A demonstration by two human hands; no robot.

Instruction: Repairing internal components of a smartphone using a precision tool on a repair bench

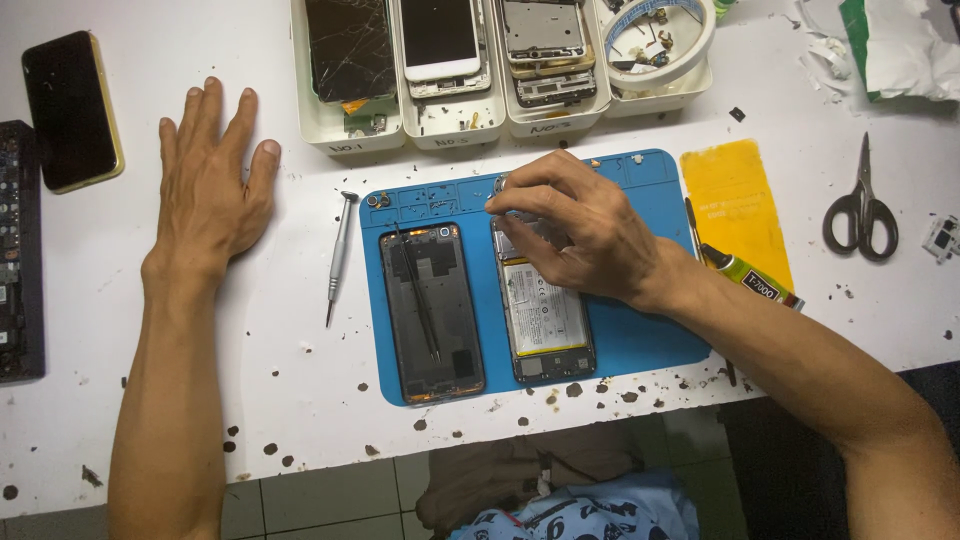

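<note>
the opened phone (545, 320) lies face down on the blue mat (640, 340), its battery showing, just beside the removed back cover (432, 312) with tweezers (418, 290) laid across it. the right hand (580, 230) is curled over the phone's top end, thumb and forefinger pinched together there; whether they grip a small part or only press on it cannot be told, as the fingers hide it. the left hand (210, 180) rests flat and spread on the white table (280, 380), holding nothing, well apart from the mat, with a small screwdriver (340, 255) between it and the mat. a judgement: anything tiny lifted at that pinch could slip and roll off, since the mat sits near the table edge. a careless pull near the battery could strain a thin cable. the glue tube (750, 275) lies near the right wrist and could be nudged.
</note>
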